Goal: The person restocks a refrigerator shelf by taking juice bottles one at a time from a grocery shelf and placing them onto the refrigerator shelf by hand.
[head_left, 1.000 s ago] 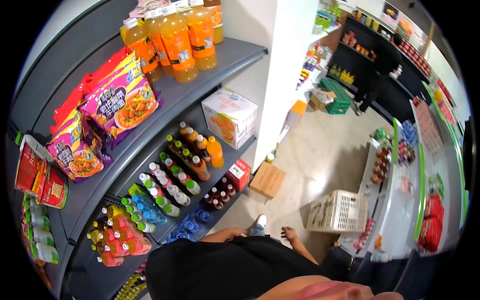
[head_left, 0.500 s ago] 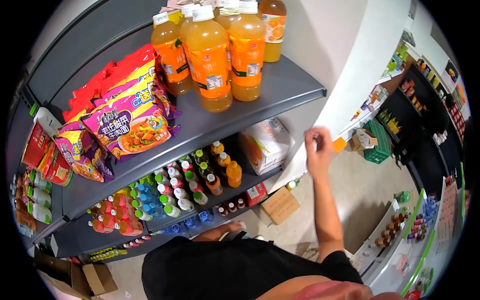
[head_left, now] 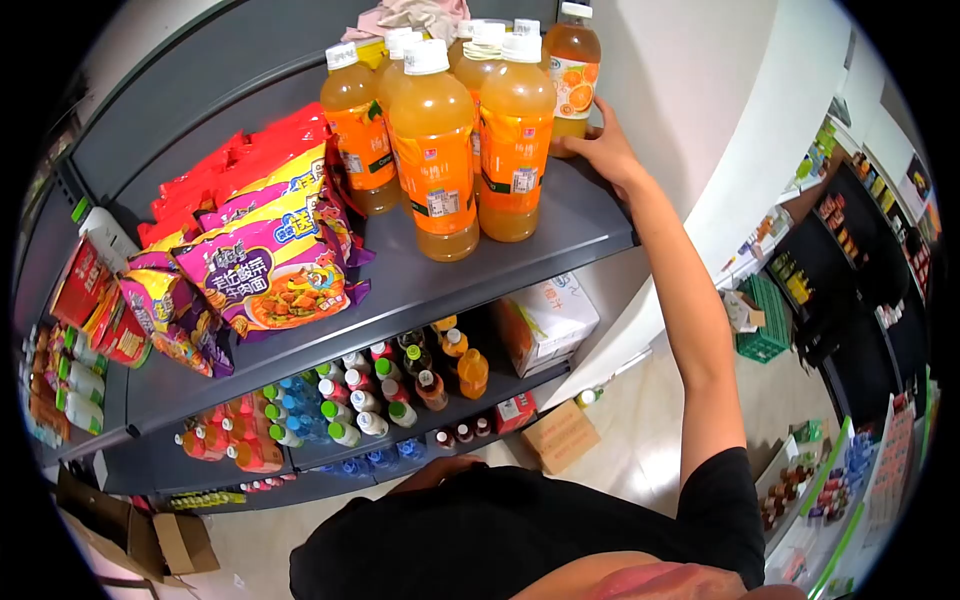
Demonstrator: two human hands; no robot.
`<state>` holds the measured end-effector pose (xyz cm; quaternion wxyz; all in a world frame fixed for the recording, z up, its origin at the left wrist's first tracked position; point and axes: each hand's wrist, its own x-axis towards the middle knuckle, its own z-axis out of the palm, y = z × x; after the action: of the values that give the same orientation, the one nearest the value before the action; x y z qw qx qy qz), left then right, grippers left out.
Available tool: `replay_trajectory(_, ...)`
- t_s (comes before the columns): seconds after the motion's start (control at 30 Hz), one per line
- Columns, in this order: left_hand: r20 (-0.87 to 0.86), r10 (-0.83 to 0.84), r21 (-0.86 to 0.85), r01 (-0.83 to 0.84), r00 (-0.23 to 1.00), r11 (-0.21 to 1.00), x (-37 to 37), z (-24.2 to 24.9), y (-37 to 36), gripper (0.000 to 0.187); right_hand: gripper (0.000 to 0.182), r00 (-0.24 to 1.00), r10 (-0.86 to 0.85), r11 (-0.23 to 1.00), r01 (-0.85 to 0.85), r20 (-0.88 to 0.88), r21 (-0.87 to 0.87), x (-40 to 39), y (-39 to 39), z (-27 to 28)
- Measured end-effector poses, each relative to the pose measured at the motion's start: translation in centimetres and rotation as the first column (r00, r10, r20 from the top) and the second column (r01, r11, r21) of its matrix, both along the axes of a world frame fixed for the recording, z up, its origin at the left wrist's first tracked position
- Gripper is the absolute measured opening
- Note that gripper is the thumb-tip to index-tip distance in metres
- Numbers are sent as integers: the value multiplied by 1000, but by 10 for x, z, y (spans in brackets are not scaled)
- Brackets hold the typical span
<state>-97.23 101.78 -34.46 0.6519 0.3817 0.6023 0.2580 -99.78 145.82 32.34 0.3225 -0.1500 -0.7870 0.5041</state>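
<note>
At the right end of the top shelf (head_left: 500,265), my right hand (head_left: 605,153) is around the lower part of an orange juice bottle (head_left: 573,85) with a white cap and a label picturing oranges. The thumb lies across its front near the base; the other fingers go round the right side and are partly hidden. The bottle stands upright. Just left of it stand several larger juice bottles (head_left: 435,165) with orange labels and white caps. My left hand is out of view.
Purple noodle packets (head_left: 270,270) and red noodle tubs (head_left: 85,290) sit further left. Lower shelves hold rows of drinks (head_left: 365,400) and a white carton (head_left: 548,325). A white pillar (head_left: 700,130) rises beside the shelf end. A cardboard box (head_left: 560,437) lies on the floor.
My right hand has moved up and left from beside the pillar to the orange juice bottle and closed round its lower part. The view has shifted slightly, so the shelf appears lower.
</note>
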Motion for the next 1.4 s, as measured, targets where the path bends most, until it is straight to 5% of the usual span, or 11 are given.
replay_trajectory(0.2,-11,18,26,-17,1000,1000,6,13,32,26,97,978,-139,954,175,-158,244,-37,18,-7)
replay_trajectory(0.47,-16,41,127,-39,999,991,32,18,109,25,87,891,-441,818,350,106,456,5,-2,18)
replay_trajectory(0.6,0,68,178,-67,998,982,52,17,124,25,94,906,-394,853,296,157,429,24,-9,22)
replay_trajectory(0.7,17,107,213,-108,994,971,63,15,120,25,96,970,-204,888,240,-131,393,-2,19,-10)
replay_trajectory(0.8,43,198,307,-202,979,930,71,7,107,25,100,954,101,986,-59,-281,155,-24,39,-25)
replay_trajectory(0.9,49,269,381,-267,962,885,78,1,97,26,109,989,-147,940,140,0,311,7,17,2)
replay_trajectory(0.97,21,151,253,-151,988,956,74,44,97,29,105,983,-184,936,173,8,308,23,2,6)
replay_trajectory(1.1,-118,306,223,-275,945,935,88,80,97,45,99,992,-16,987,36,-123,158,61,-17,-5)
replay_trajectory(1.2,-114,354,407,-282,928,869,93,126,104,45,97,950,220,975,-218,-222,33,78,-14,-19)
replay_trajectory(1.33,-309,525,604,-263,793,752,99,269,133,34,96,932,250,961,-205,-262,187,92,-30,-15)
replay_trajectory(1.4,-433,615,818,1,659,575,82,335,162,25,95,937,242,957,-187,-251,223,91,-35,-17)
